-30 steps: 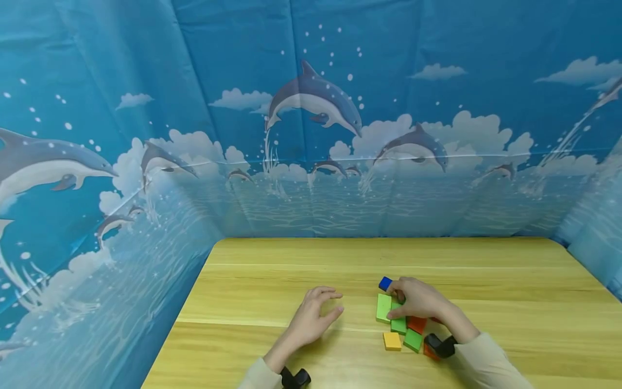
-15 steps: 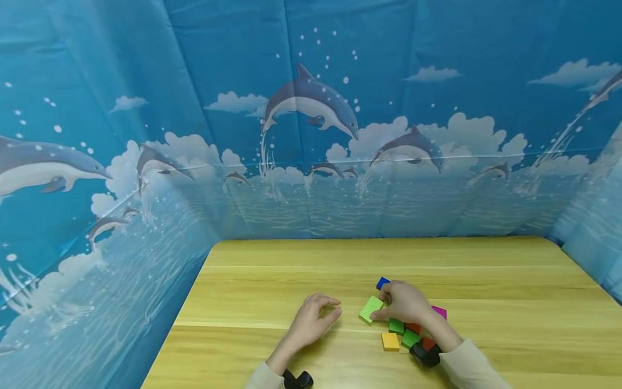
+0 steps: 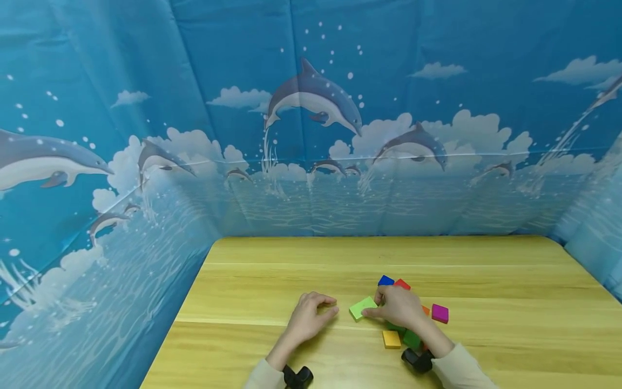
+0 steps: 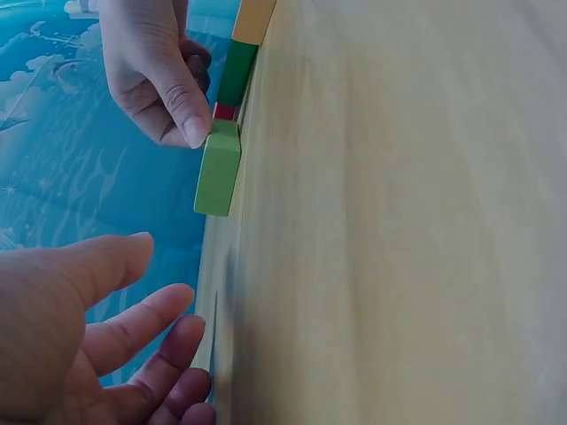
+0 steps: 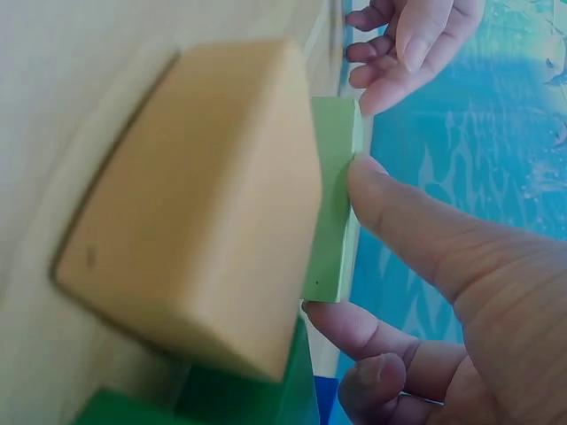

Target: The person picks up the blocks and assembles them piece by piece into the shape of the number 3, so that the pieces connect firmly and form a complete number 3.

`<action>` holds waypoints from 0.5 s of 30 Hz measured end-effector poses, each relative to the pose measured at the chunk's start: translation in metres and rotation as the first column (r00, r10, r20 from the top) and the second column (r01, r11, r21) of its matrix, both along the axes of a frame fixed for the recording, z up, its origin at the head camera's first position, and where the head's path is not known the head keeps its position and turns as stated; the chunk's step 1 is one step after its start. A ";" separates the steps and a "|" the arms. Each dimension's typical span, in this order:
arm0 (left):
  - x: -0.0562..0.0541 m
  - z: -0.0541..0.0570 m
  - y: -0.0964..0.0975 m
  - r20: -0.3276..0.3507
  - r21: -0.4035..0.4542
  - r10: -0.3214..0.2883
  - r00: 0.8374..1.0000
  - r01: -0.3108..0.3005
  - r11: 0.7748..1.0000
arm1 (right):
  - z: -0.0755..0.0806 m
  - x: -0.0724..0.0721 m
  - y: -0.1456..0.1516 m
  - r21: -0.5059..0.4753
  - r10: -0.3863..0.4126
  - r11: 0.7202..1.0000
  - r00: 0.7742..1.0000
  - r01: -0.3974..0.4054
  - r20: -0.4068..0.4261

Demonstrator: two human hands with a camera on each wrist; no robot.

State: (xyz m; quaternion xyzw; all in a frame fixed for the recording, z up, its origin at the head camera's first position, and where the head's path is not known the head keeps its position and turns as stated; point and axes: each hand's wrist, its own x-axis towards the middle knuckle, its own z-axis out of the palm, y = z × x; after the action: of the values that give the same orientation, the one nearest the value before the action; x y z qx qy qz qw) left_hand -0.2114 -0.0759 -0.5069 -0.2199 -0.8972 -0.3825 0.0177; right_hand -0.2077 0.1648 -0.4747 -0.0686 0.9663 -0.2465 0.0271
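A light green block (image 3: 362, 308) lies flat on the table, turned at an angle. My right hand (image 3: 400, 308) pinches its right end between thumb and index finger; in the right wrist view the thumb (image 5: 399, 208) presses its edge while the index finger meets its end. To the left of the block, my left hand (image 3: 311, 317) is held with loosely bent fingers and nothing in them. In the left wrist view a gap separates the left fingers from the light green block (image 4: 218, 168).
Around the right hand lie a blue block (image 3: 386, 280), a red block (image 3: 402, 284), a magenta block (image 3: 440, 313), a yellow-orange block (image 3: 391, 339) and a green block (image 3: 411, 339). Others are partly hidden under the hand. A dolphin-print cloth (image 3: 311, 205) borders the wooden table (image 3: 272, 259).
My right hand has moved the light green block left, away from the other blocks, and turned it. Red and magenta blocks have come into sight. My left hand has barely moved.
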 end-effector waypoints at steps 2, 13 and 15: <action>-0.001 -0.001 0.000 -0.001 -0.003 -0.002 1.000 0.002 1.000 | -0.001 0.001 -0.002 0.006 -0.001 1.000 1.000 0.001 -0.002; -0.005 -0.005 -0.003 0.018 0.012 -0.020 1.000 0.020 1.000 | -0.006 0.008 -0.013 -0.019 0.013 1.000 1.000 -0.013 -0.004; -0.006 -0.006 -0.003 0.029 0.010 -0.021 0.999 0.021 1.000 | -0.006 0.009 -0.015 -0.020 0.019 1.000 1.000 -0.020 -0.003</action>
State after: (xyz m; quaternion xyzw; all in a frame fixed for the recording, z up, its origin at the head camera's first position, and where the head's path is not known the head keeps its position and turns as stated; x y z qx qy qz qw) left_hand -0.2172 -0.0793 -0.5126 -0.2237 -0.8932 -0.3900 0.0019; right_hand -0.1992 0.1494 -0.4811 -0.0786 0.9631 -0.2559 0.0276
